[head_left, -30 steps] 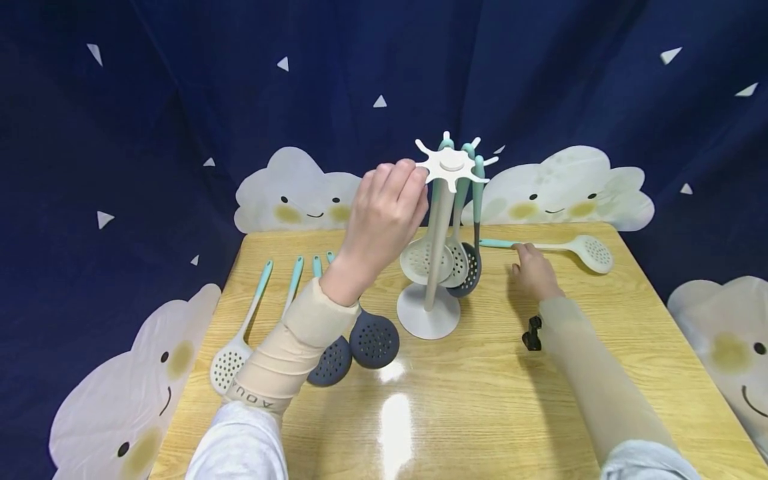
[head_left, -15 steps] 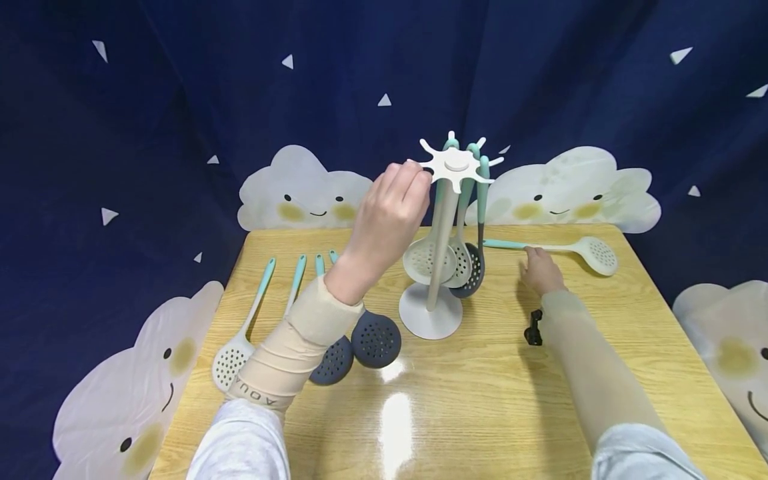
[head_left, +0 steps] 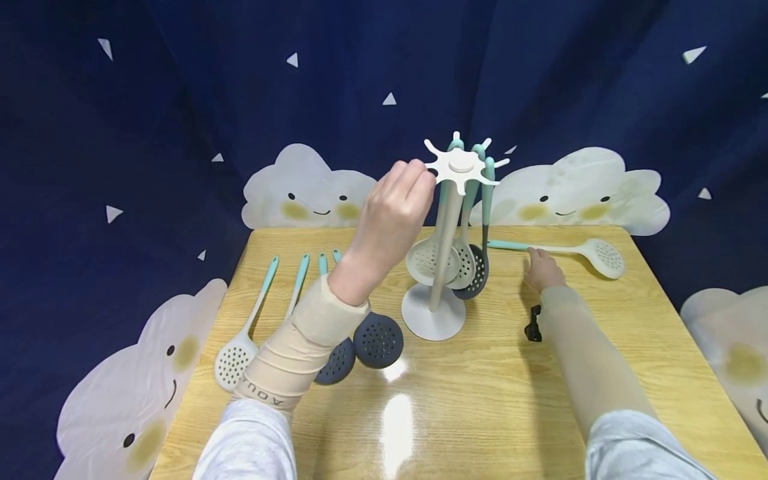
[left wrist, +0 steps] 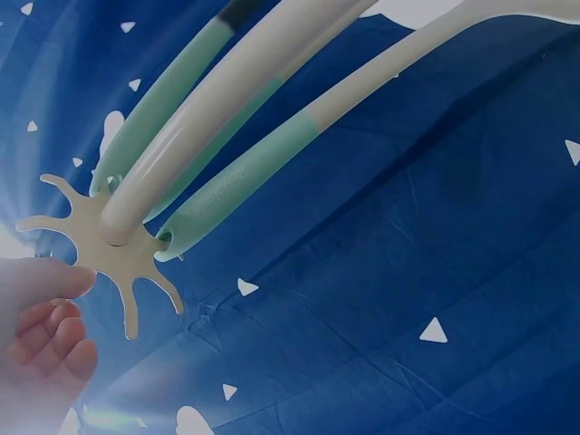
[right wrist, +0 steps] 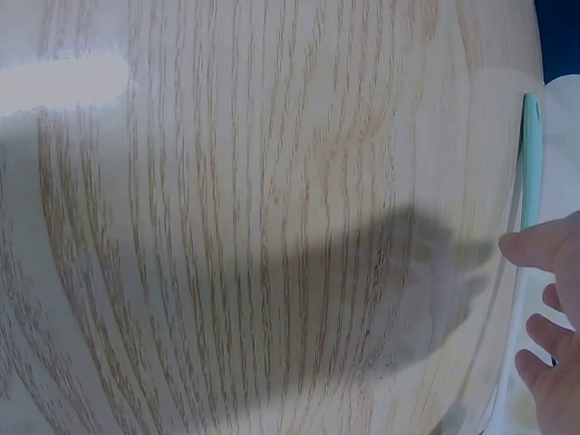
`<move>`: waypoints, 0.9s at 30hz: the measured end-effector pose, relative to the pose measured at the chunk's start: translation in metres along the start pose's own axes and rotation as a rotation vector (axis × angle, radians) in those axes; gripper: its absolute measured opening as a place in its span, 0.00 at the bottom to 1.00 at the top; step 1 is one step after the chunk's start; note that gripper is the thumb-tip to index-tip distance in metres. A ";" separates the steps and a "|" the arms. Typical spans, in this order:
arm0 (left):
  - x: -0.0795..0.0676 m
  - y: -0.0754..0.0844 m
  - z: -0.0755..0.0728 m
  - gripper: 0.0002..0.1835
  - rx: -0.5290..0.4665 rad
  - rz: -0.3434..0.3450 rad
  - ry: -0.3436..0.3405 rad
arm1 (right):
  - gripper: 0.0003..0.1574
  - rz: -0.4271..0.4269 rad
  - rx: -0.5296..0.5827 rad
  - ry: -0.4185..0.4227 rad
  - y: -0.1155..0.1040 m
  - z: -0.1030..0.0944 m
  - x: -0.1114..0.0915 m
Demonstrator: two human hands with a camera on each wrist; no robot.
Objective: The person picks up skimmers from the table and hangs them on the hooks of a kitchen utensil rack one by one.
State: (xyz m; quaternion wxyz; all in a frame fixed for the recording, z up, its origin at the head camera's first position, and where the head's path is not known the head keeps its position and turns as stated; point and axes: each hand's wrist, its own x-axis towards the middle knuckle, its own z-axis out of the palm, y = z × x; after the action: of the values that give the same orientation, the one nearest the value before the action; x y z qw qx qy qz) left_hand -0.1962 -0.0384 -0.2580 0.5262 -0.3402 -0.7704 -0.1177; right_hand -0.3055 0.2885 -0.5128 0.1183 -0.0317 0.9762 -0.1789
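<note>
A white utensil stand (head_left: 433, 313) carries several hooks at its top. My left hand (head_left: 393, 213) pinches one of its hook arms between thumb and fingers, as the left wrist view also shows. From the far and right-hand hooks hang a white skimmer (head_left: 425, 261), another pale one, and a dark perforated ladle (head_left: 478, 283) with a mint handle. At the back right lies a white skimmer (head_left: 606, 259) with a mint handle (right wrist: 533, 159). My right hand (head_left: 545, 272) is at that handle, its thumb overlapping it in the right wrist view, fingers loosely bent and apart from the thumb.
On the left of the wooden table (head_left: 468, 413), a white skimmer (head_left: 236, 360) and several more mint-handled utensils lie side by side, two with dark perforated heads (head_left: 379, 340). My left forearm partly hides them. A small black device (head_left: 533, 325) shows beside the right forearm. A blue curtain (head_left: 180, 100) hangs behind.
The head view has shifted slightly, so everything appears a little further right. My left hand keeps its hold on the stand, and my right hand stays by the skimmer's handle.
</note>
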 end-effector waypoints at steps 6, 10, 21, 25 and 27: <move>0.001 0.002 0.001 0.11 0.011 -0.001 -0.007 | 0.39 0.017 0.009 -0.046 0.005 0.001 0.009; 0.002 0.002 0.001 0.11 0.003 -0.008 -0.008 | 0.40 0.018 0.013 -0.059 0.003 -0.003 0.012; 0.001 0.003 0.003 0.11 0.000 -0.025 0.011 | 0.39 -0.026 -0.010 -0.079 0.001 -0.005 0.025; -0.001 0.002 0.003 0.10 0.004 -0.033 0.020 | 0.39 -0.041 -0.028 -0.079 0.003 -0.006 0.032; -0.001 0.002 0.003 0.10 0.006 -0.035 0.025 | 0.39 -0.042 -0.039 -0.079 0.005 -0.004 0.035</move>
State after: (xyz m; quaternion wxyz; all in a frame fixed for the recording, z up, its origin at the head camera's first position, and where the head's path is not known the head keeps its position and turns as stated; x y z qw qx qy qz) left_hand -0.1967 -0.0354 -0.2607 0.5347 -0.3235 -0.7700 -0.1290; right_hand -0.3408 0.2906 -0.5181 0.1522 -0.0617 0.9732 -0.1610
